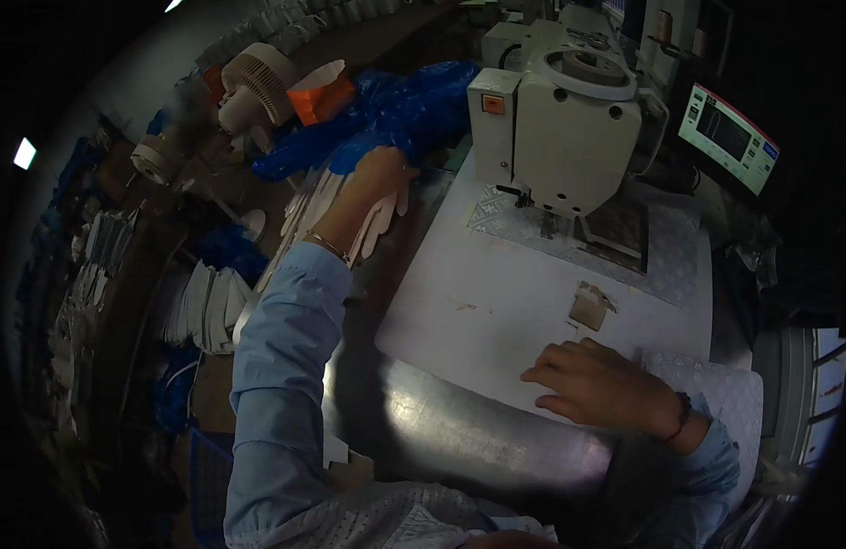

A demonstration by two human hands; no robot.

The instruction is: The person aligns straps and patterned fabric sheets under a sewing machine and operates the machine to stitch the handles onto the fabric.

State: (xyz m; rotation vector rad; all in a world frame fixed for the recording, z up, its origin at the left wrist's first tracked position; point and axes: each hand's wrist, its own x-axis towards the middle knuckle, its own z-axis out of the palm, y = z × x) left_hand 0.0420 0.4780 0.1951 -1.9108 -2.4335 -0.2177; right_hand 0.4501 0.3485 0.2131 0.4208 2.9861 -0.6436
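Observation:
My left hand (382, 174) reaches to the pale strip-shaped pieces (377, 224) beside the blue plastic (414, 105); its fingers are curled and partly hidden, and what they hold cannot be made out. Over the front edge of the white sheet (478, 320), my right hand (597, 380) hovers or rests with fingers bent and slightly apart, nothing visible in it. A small brown patch (588, 308) lies on the sheet just beyond the right hand. Patterned light fabric (510, 218) lies under the head of the sewing machine (569, 128).
A lit screen (729, 135) stands at the right of the machine. At the upper left are a beige fan (256, 87) and an orange item (320, 93). Stacked white pieces (206, 306) lie left of my left arm. A blue basket (210, 485) sits lower left.

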